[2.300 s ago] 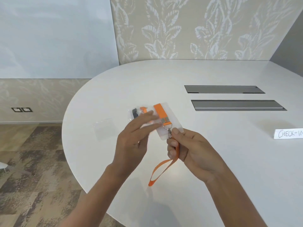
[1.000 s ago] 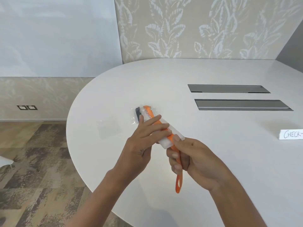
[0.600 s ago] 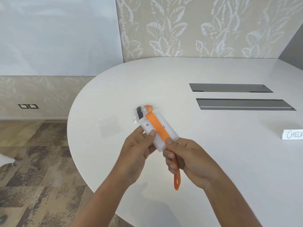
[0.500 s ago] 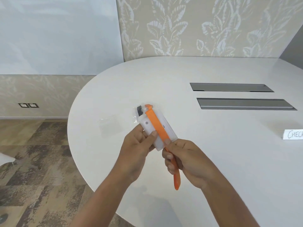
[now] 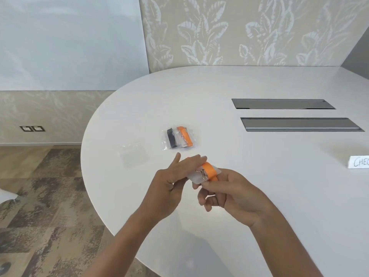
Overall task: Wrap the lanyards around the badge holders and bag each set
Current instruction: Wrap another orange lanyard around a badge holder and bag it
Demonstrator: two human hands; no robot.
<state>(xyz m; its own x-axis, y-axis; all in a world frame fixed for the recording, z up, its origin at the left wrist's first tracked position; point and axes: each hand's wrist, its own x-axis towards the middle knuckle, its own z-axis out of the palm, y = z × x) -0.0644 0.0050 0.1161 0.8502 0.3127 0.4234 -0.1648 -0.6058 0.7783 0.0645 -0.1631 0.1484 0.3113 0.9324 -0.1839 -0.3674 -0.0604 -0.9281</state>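
Note:
Above the white table (image 5: 259,196), both hands hold a clear badge holder (image 5: 196,177) with an orange lanyard (image 5: 210,171) wound across it. My left hand (image 5: 169,186) grips the holder's left end, fingers stretched over its top. My right hand (image 5: 229,194) pinches the right end, where the lanyard and its metal clip (image 5: 202,174) sit. Farther back lie clear bags (image 5: 178,137) with a black and an orange wrapped set inside. An empty clear bag (image 5: 133,158) lies flat to the left.
Two grey recessed cable hatches (image 5: 299,123) are set into the table at the back right. A white handwritten card (image 5: 359,167) stands at the right edge. The table's curved edge drops to patterned carpet (image 5: 40,196) on the left.
The lanyard's hanging loop has been wound up around the holder and no longer dangles. The hands have come lower and nearer, uncovering the bagged sets behind them.

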